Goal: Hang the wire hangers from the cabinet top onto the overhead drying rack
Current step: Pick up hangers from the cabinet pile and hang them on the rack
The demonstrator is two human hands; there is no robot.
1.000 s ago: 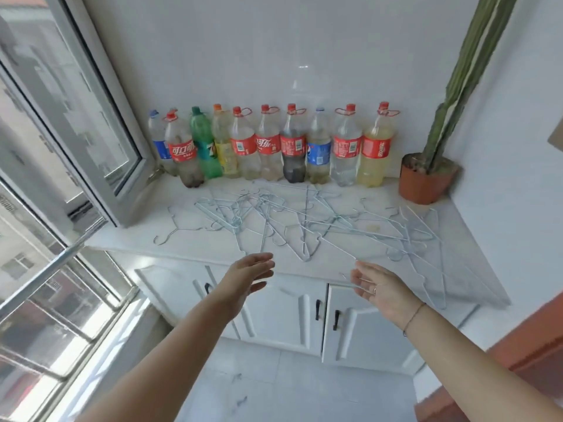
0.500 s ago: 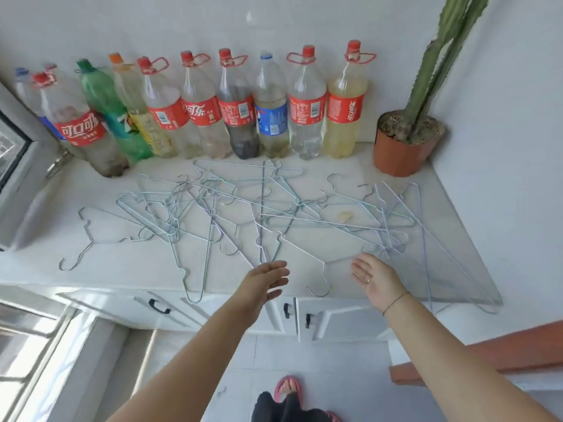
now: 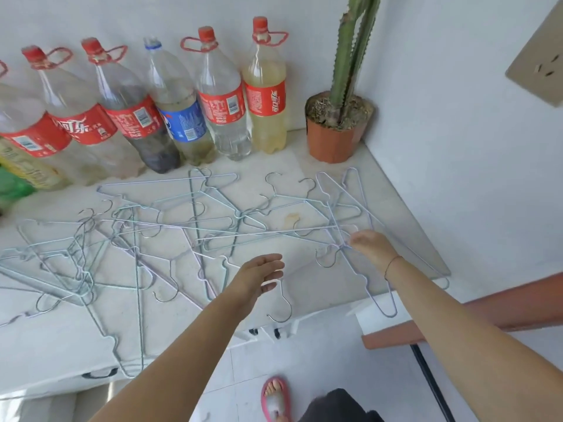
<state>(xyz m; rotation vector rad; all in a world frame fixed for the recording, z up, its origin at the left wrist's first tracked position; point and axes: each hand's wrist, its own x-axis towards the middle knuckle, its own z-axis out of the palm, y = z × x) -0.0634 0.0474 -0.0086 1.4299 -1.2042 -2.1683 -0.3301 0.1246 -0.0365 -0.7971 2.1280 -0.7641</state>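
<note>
Several pale blue and silver wire hangers (image 3: 213,226) lie tangled across the white cabinet top (image 3: 61,339). My right hand (image 3: 370,248) reaches over the right end of the pile, its fingertips at the twisted neck of a blue hanger (image 3: 377,296) whose lower end juts past the front edge. The thumb is hidden and the fingertips are blurred, so a pinch cannot be made out. My left hand (image 3: 259,275) hovers above the front middle of the pile with fingers relaxed and holds nothing. No drying rack is in view.
A row of soda bottles (image 3: 222,105) stands along the back wall. A potted cactus (image 3: 333,138) fills the back right corner, next to the side wall with a socket (image 3: 539,65). Below, a foot in a pink slipper (image 3: 274,397) is on the tiled floor.
The view has moved closer and to the right. My right hand went forward onto the neck of the right-hand hanger. My left hand stays open over the pile.
</note>
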